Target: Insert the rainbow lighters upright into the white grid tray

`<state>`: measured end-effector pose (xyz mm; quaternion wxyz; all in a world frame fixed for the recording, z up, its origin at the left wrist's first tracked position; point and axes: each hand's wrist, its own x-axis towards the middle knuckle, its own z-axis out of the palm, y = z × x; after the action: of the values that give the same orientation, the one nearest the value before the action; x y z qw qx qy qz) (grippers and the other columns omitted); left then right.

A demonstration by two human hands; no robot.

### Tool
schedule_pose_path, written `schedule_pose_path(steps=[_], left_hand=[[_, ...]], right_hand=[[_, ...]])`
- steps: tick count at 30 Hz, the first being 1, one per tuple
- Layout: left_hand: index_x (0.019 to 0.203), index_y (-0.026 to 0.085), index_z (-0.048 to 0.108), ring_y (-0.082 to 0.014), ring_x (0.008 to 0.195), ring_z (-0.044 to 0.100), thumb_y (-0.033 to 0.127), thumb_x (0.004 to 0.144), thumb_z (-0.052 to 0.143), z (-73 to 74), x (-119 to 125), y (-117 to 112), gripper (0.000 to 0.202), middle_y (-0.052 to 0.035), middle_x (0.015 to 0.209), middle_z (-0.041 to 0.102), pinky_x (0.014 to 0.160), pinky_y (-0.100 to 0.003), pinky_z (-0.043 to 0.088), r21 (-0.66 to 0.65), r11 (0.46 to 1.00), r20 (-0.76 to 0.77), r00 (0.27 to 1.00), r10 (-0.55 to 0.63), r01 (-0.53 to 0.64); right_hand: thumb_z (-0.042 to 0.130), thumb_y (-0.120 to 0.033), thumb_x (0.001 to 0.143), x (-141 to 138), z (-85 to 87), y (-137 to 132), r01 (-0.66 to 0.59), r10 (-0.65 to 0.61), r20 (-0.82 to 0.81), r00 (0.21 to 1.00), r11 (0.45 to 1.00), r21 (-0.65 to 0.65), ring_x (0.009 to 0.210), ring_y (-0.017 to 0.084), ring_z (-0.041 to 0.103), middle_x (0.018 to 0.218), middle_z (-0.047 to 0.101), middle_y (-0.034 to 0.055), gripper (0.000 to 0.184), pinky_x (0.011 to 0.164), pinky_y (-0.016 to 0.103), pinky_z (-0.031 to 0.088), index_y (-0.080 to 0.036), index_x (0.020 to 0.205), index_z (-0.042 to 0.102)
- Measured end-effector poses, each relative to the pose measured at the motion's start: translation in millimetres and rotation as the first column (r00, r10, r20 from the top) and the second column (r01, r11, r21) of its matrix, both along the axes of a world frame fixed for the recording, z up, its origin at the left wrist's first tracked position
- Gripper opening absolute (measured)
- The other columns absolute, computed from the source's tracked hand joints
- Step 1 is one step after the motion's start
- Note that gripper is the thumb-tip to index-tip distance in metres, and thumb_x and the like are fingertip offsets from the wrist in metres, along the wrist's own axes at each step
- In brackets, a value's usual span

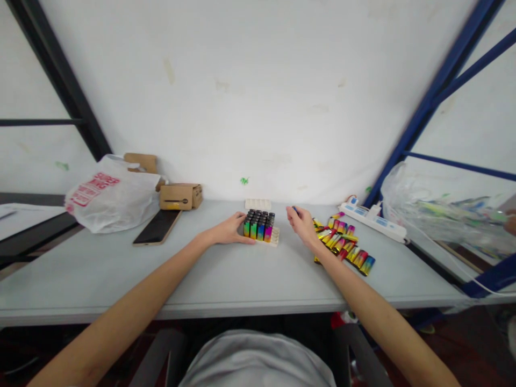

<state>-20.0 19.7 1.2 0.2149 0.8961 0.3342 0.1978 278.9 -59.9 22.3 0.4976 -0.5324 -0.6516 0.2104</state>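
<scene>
A white tray point(275, 238) stands at the middle of the grey table point(226, 279), filled with several upright rainbow-coloured lighters point(258, 225) with black tops. My left hand point(230, 229) rests against the tray's left side, fingers curled on it. My right hand point(300, 223) hovers just right of the tray, fingers pinched on a small dark-blue item, seemingly a lighter point(294, 209). A pile of loose lighters point(342, 242) lies flat on the table right of that hand.
A second white tray point(258, 204) lies by the wall. A white power strip point(373, 220) lies at right, a clear plastic bag point(443, 209) beyond it. At left are a phone point(156, 228), cardboard boxes point(179, 196) and a white plastic bag point(113, 196).
</scene>
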Motion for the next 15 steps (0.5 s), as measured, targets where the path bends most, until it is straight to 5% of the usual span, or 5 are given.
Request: schedule_pose_path(steps=[7, 15], left_hand=[[0.149, 0.019, 0.064, -0.0387, 0.14, 0.061, 0.086, 0.074, 0.084, 2.5, 0, -2, 0.102, -0.0153, 0.148, 0.062, 0.129, -0.047, 0.044, 0.001, 1.0, -0.032, 0.999, -0.006, 0.006], [0.149, 0.019, 0.064, -0.0404, 0.138, 0.063, 0.084, 0.075, 0.084, 4.0, 1, -3, 0.1, -0.016, 0.148, 0.063, 0.128, -0.05, 0.045, 0.015, 1.0, -0.029, 1.0, -0.013, 0.013]], right_hand=[[0.048, -0.056, 0.095, -5, 4.7, -7, 0.057, -0.059, 0.019, 0.998, 0.995, 0.088, 0.063, 0.018, 0.048, 0.061, 0.049, -0.0019, 0.037, 0.059, 0.03, 0.037, -0.026, 0.074, 0.054], [0.048, -0.072, 0.103, 3, -8.8, 5, -0.044, 0.043, 0.058, 0.997, 0.999, 0.021, 0.063, 0.017, 0.054, 0.07, 0.058, -0.0028, 0.05, 0.058, 0.027, 0.043, -0.024, 0.095, 0.06]])
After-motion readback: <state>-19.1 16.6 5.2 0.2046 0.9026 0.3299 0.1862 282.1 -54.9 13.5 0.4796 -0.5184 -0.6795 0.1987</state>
